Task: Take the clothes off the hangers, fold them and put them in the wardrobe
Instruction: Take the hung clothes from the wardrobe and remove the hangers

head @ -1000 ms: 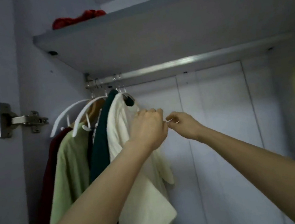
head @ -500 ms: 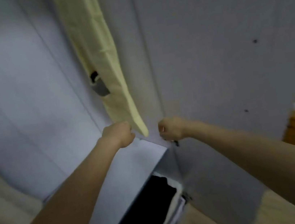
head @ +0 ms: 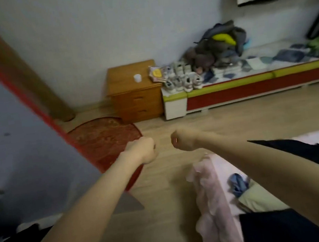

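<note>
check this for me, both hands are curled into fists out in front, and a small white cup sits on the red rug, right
Not quite. In the head view the small white cup sits on top of the wooden nightstand, not on the red rug. The rest holds: the left hand and right hand are both out in front with fingers curled.

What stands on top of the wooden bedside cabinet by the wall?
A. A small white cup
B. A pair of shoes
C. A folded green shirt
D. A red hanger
A: a small white cup stands alone on the top of the wooden bedside cabinet.
</note>
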`<action>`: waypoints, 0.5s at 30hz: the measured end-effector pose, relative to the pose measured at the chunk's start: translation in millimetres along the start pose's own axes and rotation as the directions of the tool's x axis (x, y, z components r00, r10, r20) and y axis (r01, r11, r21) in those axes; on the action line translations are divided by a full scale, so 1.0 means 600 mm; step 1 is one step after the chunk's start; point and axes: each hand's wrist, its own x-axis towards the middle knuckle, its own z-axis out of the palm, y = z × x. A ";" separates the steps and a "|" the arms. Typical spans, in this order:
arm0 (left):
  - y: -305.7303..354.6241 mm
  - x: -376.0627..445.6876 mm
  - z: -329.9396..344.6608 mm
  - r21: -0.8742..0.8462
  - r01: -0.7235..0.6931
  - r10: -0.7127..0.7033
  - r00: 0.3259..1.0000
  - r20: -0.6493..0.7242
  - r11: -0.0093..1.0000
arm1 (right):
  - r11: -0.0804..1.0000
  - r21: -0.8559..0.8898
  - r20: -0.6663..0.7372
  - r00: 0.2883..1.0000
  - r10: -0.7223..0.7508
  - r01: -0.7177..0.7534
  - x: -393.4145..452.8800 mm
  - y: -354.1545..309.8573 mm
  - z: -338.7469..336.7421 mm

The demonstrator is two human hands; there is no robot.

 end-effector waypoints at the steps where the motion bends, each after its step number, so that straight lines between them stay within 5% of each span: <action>1: 0.043 0.036 -0.012 0.022 -0.042 0.042 0.999 0.005 0.999 | 0.998 0.021 -0.010 0.998 0.064 -0.064 -0.002 0.055 0.000; 8: 0.264 0.251 -0.057 0.119 -0.337 0.327 0.940 0.099 0.934 | 0.867 0.288 -0.026 0.902 0.431 -0.407 -0.059 0.340 0.025; 15: 0.454 0.440 -0.040 0.273 -0.648 0.575 0.759 0.306 0.711 | 0.547 0.514 0.070 0.668 0.741 -0.661 -0.108 0.493 0.074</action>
